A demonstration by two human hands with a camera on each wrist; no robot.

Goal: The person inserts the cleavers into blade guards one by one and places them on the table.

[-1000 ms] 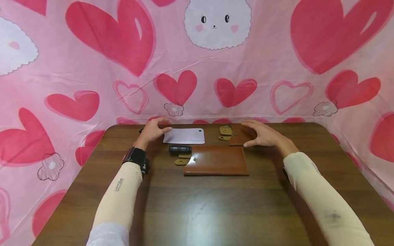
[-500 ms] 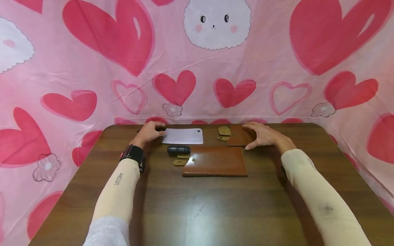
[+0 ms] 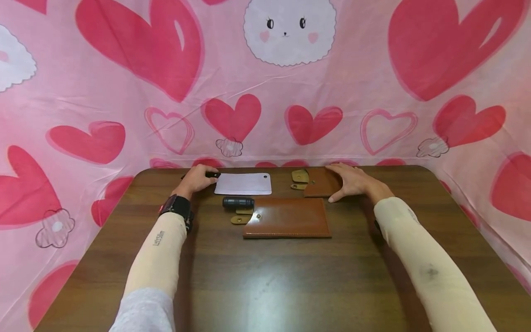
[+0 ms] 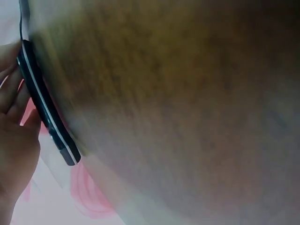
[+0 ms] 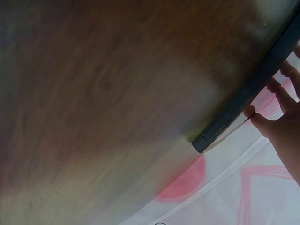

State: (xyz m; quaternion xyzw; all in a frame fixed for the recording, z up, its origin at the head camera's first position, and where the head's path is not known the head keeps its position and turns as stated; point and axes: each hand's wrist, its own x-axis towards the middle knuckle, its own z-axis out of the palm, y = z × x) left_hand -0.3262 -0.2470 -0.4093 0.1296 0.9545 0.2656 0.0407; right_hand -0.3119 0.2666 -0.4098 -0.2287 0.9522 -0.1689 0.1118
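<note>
At the back left of the table, my left hand point(image 3: 194, 180) grips the black handle point(image 3: 213, 174) of a cleaver. Its pale, broad blade point(image 3: 243, 184) lies flat, pointing right, with a small hole at the far corner. In the left wrist view, the fingers point(image 4: 10, 96) lie along the handle. My right hand point(image 3: 354, 180) spans a small brown leather sheath point(image 3: 319, 182), thumb at the near edge and fingertips at the far edge. The palm partly covers the sheath. In the right wrist view, the fingers meet its dark edge point(image 5: 248, 91).
A larger brown leather sheath point(image 3: 290, 217) lies nearer on the wooden table point(image 3: 265, 281), its tan strap point(image 3: 239, 220) to the left. A short black cylinder point(image 3: 238, 202) overlaps its upper left corner. A pink heart-patterned cloth point(image 3: 265, 83) hangs behind the table.
My left hand has lowered and closed around the cleaver handle, its thumb drawing back from the blade. The right hand stays at the small sheath. The view has shifted slightly.
</note>
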